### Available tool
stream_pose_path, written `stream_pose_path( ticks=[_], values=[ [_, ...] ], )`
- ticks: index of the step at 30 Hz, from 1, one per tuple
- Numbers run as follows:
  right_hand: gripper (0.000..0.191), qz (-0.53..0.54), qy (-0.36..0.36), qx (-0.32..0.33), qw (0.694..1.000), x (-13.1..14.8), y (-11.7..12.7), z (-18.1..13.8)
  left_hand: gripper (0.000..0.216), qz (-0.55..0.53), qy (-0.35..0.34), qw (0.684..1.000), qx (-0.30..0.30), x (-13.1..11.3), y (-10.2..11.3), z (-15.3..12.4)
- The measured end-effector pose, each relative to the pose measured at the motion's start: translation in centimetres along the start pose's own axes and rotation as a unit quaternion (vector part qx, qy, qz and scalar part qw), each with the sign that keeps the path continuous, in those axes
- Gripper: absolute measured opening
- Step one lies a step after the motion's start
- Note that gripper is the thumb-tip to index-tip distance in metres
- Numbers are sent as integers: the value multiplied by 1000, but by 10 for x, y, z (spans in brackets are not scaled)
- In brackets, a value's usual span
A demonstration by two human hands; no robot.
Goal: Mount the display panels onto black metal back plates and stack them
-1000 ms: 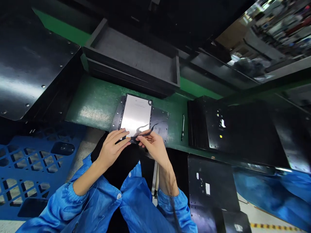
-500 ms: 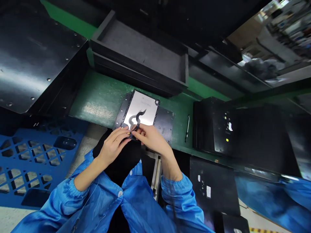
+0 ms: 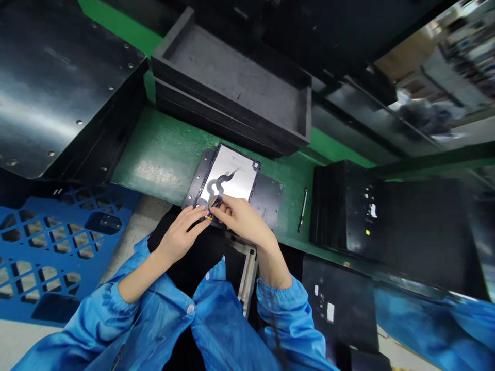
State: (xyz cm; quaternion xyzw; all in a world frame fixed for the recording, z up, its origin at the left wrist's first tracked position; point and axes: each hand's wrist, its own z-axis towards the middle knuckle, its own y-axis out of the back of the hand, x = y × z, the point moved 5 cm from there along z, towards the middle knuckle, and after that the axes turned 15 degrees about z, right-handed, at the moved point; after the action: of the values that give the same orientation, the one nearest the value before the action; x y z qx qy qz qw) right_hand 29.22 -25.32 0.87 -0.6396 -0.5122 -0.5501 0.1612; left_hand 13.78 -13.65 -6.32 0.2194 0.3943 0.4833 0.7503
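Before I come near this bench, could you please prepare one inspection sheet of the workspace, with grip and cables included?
Surface: green worktop, glossy.
Job's things: silver-faced panel lying on a dark plate with holes; flat black strip at the panel's near end, mirrored in its face.
Clutter: slim metal tool, apart, right of the plate.
Grip: right hand appears to pinch the strip; left hand has fingertips at the panel's near end, hold unclear.
Cables: the strip may be a flex cable; otherwise nothing seen for certain.
Surroundings: open grey tray beyond the panel; blue latticed panel at left; black block with white and yellow marks at right.
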Motion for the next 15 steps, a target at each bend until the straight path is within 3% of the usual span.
stream_pose_path(
  ticks=[15],
  values=[
    [30,-19,-40,8,999,10,0,4,46,-2,-1,1000,7,0,0,0]
  ],
)
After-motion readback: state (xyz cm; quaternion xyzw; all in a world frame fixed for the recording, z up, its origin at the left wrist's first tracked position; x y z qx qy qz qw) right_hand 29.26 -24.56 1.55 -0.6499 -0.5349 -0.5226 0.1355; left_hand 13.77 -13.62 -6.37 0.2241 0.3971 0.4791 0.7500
